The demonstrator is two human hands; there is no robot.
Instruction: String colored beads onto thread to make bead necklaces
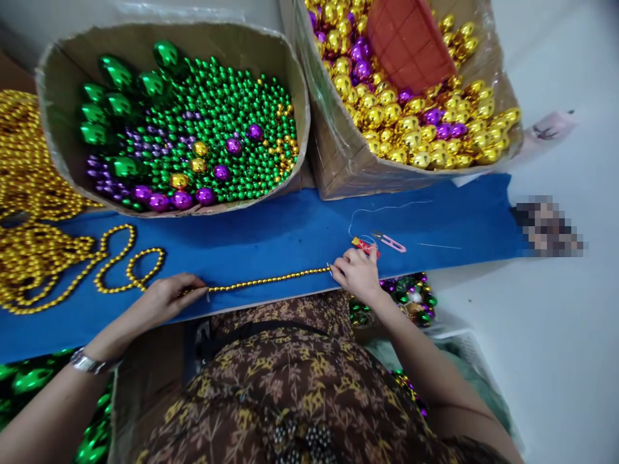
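Note:
A strand of small gold beads [271, 280] lies stretched straight along the near edge of a blue board [290, 232]. My left hand [169, 295] pinches the strand at its left part, fingers closed on it. My right hand [356, 270] is closed on the strand's right end, where a thin needle or thread tip shows. The strand runs on leftward into loops [126, 261] and a heap of gold bead strings [29, 258].
A cardboard box of green, purple and gold beads [193, 129] stands behind the board at left. A box of larger gold and purple balls [416, 122] holds an orange scoop [409, 42]. Pink thread snips [389, 241] and white thread lie by my right hand. More beads sit below the board.

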